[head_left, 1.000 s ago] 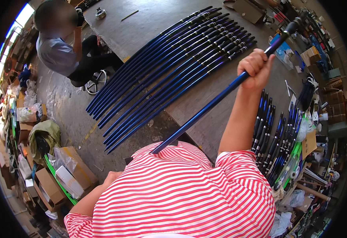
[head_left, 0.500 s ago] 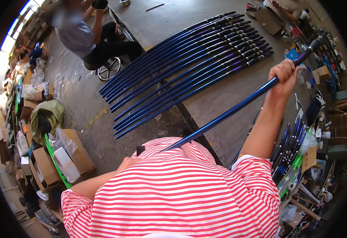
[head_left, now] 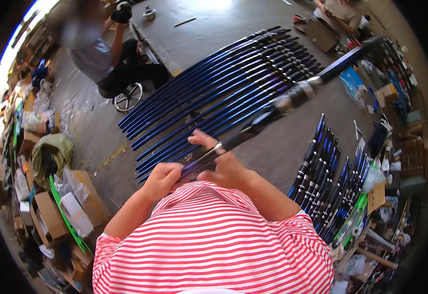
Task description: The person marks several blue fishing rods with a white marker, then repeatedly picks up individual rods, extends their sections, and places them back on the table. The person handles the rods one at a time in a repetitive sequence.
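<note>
Held rod (head_left: 263, 117) slants over near right edge of row (head_left: 224, 81), barring straight reach there. Between row and rod pile (head_left: 319, 179) to its right, table (head_left: 273, 159) leaves passage. Beyond row, wide passage, broken by thin stick (head_left: 185, 22). Left of row, seated person (head_left: 96, 61) blocks way; carton (head_left: 321, 35) stands past row's far right corner.

Glare from upper-left windows (head_left: 14, 46), motion blur along the rod (head_left: 278, 105), dark curved edges
</note>
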Tool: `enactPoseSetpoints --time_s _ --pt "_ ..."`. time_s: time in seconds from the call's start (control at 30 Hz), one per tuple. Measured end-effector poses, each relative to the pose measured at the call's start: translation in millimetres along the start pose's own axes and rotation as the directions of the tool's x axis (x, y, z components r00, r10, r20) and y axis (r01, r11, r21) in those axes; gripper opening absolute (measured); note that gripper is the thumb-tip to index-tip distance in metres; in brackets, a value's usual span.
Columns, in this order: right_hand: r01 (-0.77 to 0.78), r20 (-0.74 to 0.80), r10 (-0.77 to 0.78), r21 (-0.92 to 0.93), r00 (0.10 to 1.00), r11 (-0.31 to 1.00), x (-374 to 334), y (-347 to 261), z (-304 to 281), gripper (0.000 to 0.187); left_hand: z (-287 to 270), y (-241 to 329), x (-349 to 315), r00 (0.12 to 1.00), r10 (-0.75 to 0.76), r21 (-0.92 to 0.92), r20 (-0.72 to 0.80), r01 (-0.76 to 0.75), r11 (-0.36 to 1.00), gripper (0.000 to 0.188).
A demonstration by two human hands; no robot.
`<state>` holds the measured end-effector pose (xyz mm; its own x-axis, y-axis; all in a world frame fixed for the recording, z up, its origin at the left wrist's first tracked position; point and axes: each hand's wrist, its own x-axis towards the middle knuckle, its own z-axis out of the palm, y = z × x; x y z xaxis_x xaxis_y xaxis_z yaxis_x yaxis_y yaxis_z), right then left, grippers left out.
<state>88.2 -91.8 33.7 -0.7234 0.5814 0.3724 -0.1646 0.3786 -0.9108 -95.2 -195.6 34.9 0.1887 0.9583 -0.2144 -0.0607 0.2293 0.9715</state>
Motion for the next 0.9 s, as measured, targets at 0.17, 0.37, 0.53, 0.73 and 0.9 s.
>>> enactPoseSetpoints --time_s 0.17,0.37,0.53,0.73,0.9 --pt "0.152 -0.538 0.209 0.551 0.817 0.821 -11.3 17.6 -87.0 0.065 -36.8 -63.6 -56.7 0.988 0.016 0.460 -0.155 0.058 0.886 0.043" --pt "0.009 -0.513 0.488 0.696 0.706 0.718 -49.6 39.4 -130.0 0.050 -83.3 -83.7 -134.0 0.889 -0.405 0.093 -0.213 0.431 0.898 0.045" --pt "-0.080 -0.432 0.552 0.732 0.713 0.676 -53.8 49.7 -116.0 0.027 -104.4 -97.3 -170.8 0.847 -0.475 -0.021 -0.240 0.485 0.874 0.045" --pt "-0.075 -0.436 0.547 0.730 0.714 0.680 -61.0 61.1 -122.8 0.018 -110.5 -79.8 -179.6 0.822 -0.533 -0.014 -0.200 0.542 0.841 0.046" --pt "-0.040 -0.556 0.542 0.674 0.630 0.738 -65.1 60.7 -149.9 0.018 -125.9 -75.7 -203.2 0.793 -0.576 -0.011 -0.200 0.586 0.810 0.046"
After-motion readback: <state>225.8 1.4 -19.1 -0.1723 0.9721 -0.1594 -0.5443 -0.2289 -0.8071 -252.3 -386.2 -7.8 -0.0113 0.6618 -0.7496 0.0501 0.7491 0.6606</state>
